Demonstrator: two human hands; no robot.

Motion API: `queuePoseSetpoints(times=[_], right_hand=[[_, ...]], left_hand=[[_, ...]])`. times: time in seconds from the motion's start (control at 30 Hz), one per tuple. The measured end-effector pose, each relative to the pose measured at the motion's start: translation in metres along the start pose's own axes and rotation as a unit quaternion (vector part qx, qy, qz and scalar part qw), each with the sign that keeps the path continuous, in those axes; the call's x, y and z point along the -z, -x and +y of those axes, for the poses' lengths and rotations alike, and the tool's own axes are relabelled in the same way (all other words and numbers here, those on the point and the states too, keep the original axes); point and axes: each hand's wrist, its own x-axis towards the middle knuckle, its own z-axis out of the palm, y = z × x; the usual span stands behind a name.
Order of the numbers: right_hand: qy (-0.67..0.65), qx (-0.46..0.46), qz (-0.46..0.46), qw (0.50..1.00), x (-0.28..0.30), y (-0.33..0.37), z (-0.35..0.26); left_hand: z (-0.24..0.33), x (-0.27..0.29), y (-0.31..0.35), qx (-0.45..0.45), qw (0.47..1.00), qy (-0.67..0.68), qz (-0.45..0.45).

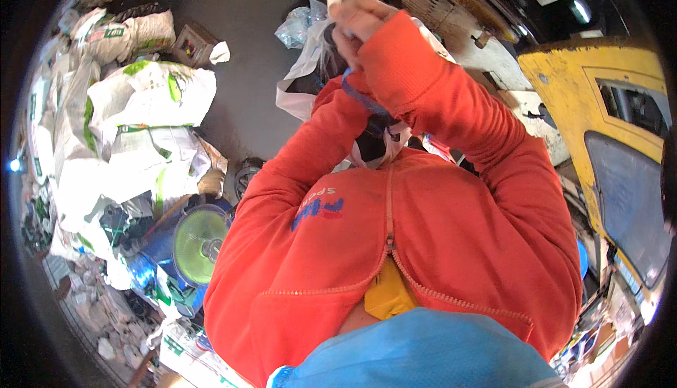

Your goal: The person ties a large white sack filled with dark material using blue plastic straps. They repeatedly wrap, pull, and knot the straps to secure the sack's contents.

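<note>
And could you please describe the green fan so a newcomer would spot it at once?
Find the white sacks heaped along the picture's left. Below them, just beside the red jacket, is the fan, set apart by its round green face.

Workshop: yellow machinery [598,121], piled sacks [153,99]

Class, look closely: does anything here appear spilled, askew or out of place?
Yes. Loose rubble-like scraps lie strewn at lower left, as if spilled, though their source is unclear. A green-bladed fan sits oddly amid cluttered white sacks. Crumpled clear plastic lies on the floor, left of the right hand, like stray litter.
</note>
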Motion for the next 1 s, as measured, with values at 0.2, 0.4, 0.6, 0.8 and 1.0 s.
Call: queuePoseSetpoints(times=[0.2,0.4,0.6,0.8,1.0], right_hand=[[0.246,0.149,0.107,0.952,0.007,0.014,-0.03],[-0.075,0.2,0.113,0.97,0.058,0.017,-0.019],[0.404,0.108,0.091,0.904,0.135,0.027,0.021],[0.137,0.102,0.139,0.976,0.177,0.044,0.143],[-0.183,0.042,0.214,0.959,0.188,0.027,0.112]], left_hand=[[0.0,-0.001,0.003,-0.039,0.997,0.064,0.024],[-0.007,0.005,-0.001,0.029,0.986,0.164,-0.024],[-0.016,0.003,-0.011,-0.097,0.978,0.162,-0.085],[-0.001,0.017,-0.019,-0.106,0.988,-0.091,-0.071],[0.022,0.049,-0.001,0.13,0.986,-0.094,-0.05]])
